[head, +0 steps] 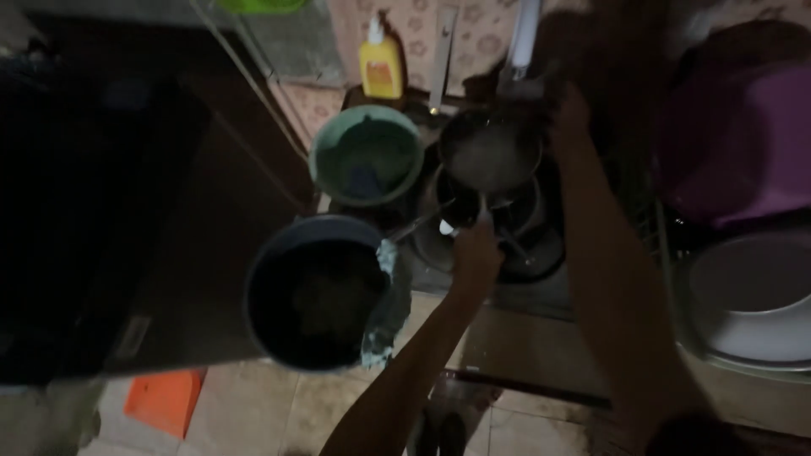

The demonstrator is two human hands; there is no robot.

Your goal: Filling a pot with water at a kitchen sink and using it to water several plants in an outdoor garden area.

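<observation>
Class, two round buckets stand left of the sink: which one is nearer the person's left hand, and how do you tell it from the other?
The dark blue bucket, just left of the left hand. The green bucket stands farther back, by the yellow bottle.

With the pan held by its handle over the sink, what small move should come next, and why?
Probably tilt the pan a little toward the tap. The left hand grips its handle, holding it level above the stacked dishes in the sink, and the right hand rests at its far rim near the tap. The dim picture hides whether water runs.
</observation>
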